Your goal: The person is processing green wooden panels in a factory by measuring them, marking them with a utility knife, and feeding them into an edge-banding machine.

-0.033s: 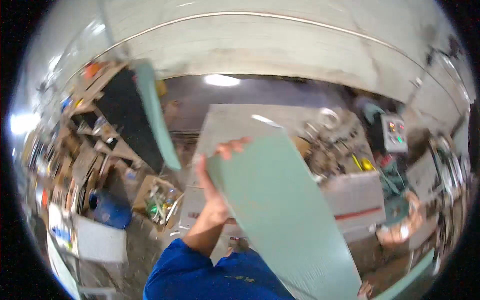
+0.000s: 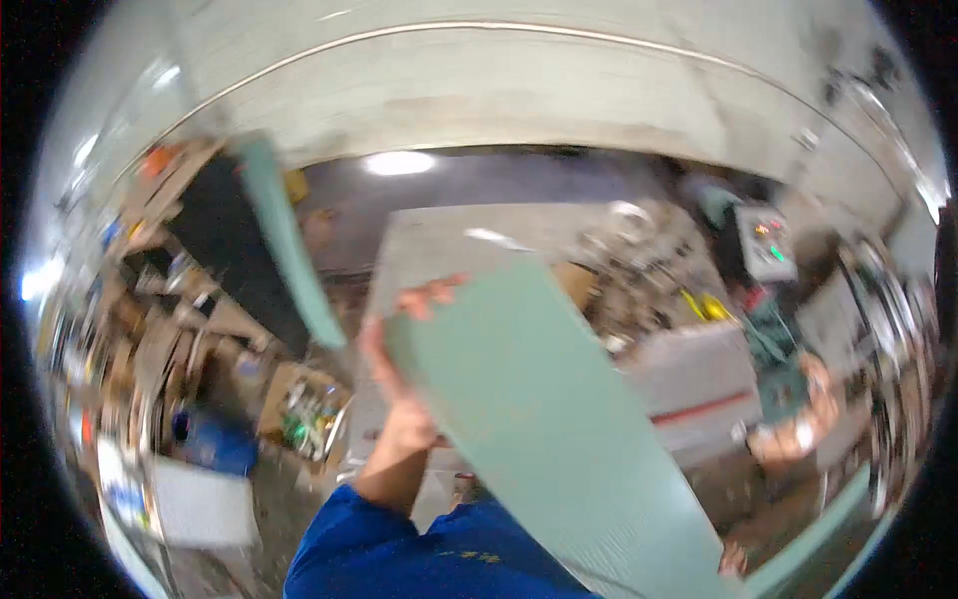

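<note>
A long, flat pale green panel (image 2: 544,399) stretches from the middle of the view down to the lower right, tilted in front of my body. My left hand (image 2: 409,344) grips its far left corner, with the fingertips curled over the far edge and the thumb along the side. Only a few fingers of my right hand (image 2: 733,561) show, at the panel's near right edge; the rest is hidden behind the panel. Beyond it stands a grey worktable (image 2: 414,250) with a white strip (image 2: 496,239) lying on its top.
Clutter and a yellow object (image 2: 711,306) lie on the table's right part. A control box (image 2: 766,245) with lit buttons stands farther right. On the left are a dark board (image 2: 225,235), another green panel (image 2: 284,245), a scrap carton (image 2: 317,409) and a blue drum (image 2: 215,439).
The whole scene has shifted slightly left in the view. Both hands keep hold of the panel, and more green strips show at the lower right.
</note>
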A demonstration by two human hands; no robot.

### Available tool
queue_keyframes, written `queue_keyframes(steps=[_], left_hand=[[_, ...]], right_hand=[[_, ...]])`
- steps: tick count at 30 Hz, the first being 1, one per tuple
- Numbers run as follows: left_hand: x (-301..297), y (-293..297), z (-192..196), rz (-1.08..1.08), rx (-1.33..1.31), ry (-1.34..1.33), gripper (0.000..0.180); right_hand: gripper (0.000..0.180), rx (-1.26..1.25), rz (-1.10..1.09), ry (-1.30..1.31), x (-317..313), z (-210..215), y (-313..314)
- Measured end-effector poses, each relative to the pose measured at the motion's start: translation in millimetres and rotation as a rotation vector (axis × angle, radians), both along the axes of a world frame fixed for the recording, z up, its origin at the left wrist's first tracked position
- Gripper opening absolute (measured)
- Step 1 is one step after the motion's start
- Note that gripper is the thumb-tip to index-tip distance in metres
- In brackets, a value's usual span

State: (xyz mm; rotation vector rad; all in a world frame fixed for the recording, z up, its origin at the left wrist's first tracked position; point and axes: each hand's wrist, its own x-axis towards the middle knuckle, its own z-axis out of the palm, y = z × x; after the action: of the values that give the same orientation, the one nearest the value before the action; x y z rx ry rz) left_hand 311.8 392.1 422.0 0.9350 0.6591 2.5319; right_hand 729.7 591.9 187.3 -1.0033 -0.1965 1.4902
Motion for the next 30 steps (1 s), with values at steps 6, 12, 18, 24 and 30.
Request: queue_keyframes(steps=[6,12,18,24,30], left_hand=[[-23,27,-4,0.237,-0.198,0.370,0.054],[32,107,-8,0.279,-0.366,0.407,0.056],[98,128,-22,-0.038,-0.524,0.483,0.057],[146,125,-57,-0.310,-0.730,0.524,0.059],[205,112,-99,-0.506,-0.975,0.596,0.061]], right_hand=[[0.044,0.360,-0.099,-0.826,113,-73,-75],[0.068,0.003,-0.957,0.457,73,32,-123],[0.038,-0.109,-1.013,0.320,73,49,-251],[0.034,-0.151,-1.183,0.372,69,22,-338],[0.033,-0.175,-1.349,0.283,107,-17,-395]])
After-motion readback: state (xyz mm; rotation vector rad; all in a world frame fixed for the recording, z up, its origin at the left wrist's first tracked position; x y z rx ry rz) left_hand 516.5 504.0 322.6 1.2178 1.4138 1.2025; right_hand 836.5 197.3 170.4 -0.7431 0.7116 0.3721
